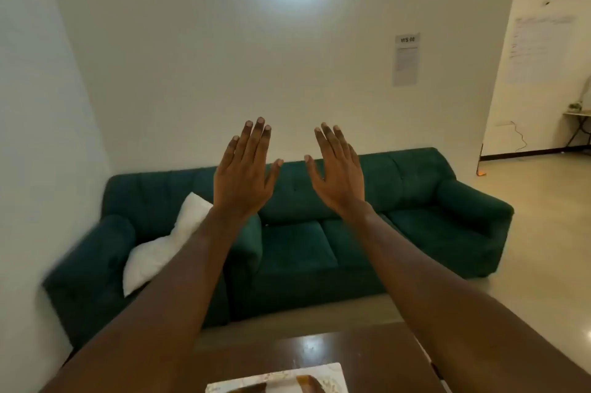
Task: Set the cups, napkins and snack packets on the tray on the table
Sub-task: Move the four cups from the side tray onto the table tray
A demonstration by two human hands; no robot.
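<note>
Beyond my raised hands a green sofa [319,232] holds a white pillow [160,248] at lower left, a paper notice [406,59] hanging upper right.

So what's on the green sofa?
A white pillow leans in the left corner of the sofa; the left forearm covers part of it. The other cushions look bare, though both raised arms hide some.

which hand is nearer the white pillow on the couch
Left. The left hand is raised open just up and right of the white pillow, whose left forearm crosses in front of it. The right hand is raised open farther right, over the green couch's middle.
</note>
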